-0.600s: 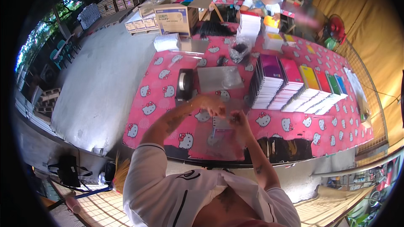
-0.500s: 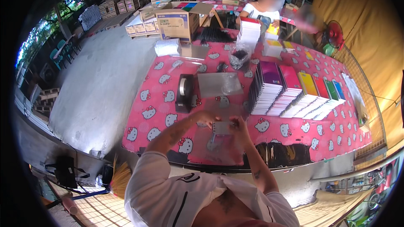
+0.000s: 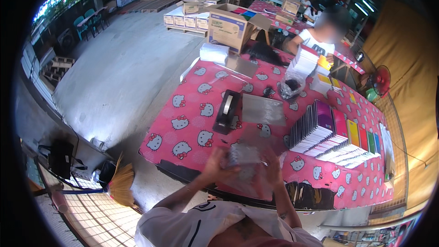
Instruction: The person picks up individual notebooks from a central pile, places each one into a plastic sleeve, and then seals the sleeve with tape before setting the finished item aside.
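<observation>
On the pink table in front of me lies a clear plastic bag around a small pale bundle, blurred. Spiral binding showed on it earlier. At the bag's left side is my left hand, thumb and fingers apart. My right hand stands at the bag's right side, fingers stretched out and smeared by motion. Beyond them are a black tape dispenser and a flat stack of clear plastic sleeves. Stacks of spiral notebooks, with purple, pink, yellow, red, green and blue covers, stand to the right.
A crumpled plastic bag with black contents sits farther back, near a tall notebook stack. Across the table a person handles a yellow item. A large open carton stands at the back left. A broom leans at lower left.
The view has swung, shifting the table right and down. My hands have moved apart from the spiral-bound bundle they held; they now flank the bag.
</observation>
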`<state>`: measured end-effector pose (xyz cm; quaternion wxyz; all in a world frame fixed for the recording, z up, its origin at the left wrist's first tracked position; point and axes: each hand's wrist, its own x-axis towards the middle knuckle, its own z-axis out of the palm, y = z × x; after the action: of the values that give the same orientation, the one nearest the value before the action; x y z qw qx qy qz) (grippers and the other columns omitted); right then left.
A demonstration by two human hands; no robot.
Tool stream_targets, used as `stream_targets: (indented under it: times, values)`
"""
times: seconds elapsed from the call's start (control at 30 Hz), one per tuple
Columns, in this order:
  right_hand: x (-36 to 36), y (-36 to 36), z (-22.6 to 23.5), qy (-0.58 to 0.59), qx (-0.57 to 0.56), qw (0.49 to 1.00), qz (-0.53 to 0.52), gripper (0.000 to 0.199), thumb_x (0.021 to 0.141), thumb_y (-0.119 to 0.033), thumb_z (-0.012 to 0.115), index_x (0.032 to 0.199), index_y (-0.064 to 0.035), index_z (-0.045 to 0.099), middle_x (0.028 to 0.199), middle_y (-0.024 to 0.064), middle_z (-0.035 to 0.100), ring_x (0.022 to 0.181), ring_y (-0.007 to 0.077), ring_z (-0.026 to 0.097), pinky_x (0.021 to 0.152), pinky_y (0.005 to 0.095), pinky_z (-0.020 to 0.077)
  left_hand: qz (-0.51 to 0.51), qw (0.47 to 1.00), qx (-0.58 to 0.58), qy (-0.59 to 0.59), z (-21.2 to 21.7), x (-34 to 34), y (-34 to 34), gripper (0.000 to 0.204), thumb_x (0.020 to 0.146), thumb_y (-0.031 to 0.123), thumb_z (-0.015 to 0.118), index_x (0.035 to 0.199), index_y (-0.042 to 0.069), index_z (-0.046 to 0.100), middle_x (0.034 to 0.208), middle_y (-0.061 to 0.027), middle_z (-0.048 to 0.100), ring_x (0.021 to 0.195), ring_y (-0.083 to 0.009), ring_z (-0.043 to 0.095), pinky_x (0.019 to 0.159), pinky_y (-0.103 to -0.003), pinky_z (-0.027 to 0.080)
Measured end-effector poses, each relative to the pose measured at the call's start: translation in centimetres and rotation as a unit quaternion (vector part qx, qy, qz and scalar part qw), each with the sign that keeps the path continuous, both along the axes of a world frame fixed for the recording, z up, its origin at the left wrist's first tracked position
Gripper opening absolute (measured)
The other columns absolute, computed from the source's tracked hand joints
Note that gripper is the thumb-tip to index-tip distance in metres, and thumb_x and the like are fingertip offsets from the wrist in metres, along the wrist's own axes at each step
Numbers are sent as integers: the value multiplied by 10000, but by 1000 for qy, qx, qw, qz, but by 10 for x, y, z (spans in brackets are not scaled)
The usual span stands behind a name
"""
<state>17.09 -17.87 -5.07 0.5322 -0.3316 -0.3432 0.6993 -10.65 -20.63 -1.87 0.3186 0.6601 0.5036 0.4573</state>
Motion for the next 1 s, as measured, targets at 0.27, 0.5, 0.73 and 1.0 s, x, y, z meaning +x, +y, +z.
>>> stream_targets:
  times: [0.27,0.5,0.73,1.0]
  values:
    - [15,-8,-23,-251,-74,961,-84,355,997,-298,593,1283,-90,565,1233,32,621,1103,157,612,890,327,470,422,892,14,162,-68,-140,89,709,895,387,692,1490,114,420,1392,-332,371,1259,-473,450,1040,-506,413]
    - [8,-31,-18,-243,-46,967,-60,287,994,-183,582,1253,-58,586,1130,55,663,1028,162,641,857,308,487,484,858,-31,167,-73,-162,204,583,916,471,614,1422,192,534,1467,-388,266,1341,-542,349,1094,-549,356]
    - [72,-76,-6,-338,-37,934,-109,240,976,-125,596,1190,-24,633,1054,39,680,975,113,604,865,275,469,459,867,-7,191,-100,-149,264,640,896,488,609,1420,131,525,1454,-414,296,1350,-518,349,1127,-528,306]
    - [234,-91,14,-455,75,826,-325,281,930,-145,684,1193,-59,636,932,81,659,833,151,590,777,307,498,531,809,-83,240,-63,-153,245,589,998,522,482,1419,110,509,1346,-310,484,1168,-446,552,971,-536,447]
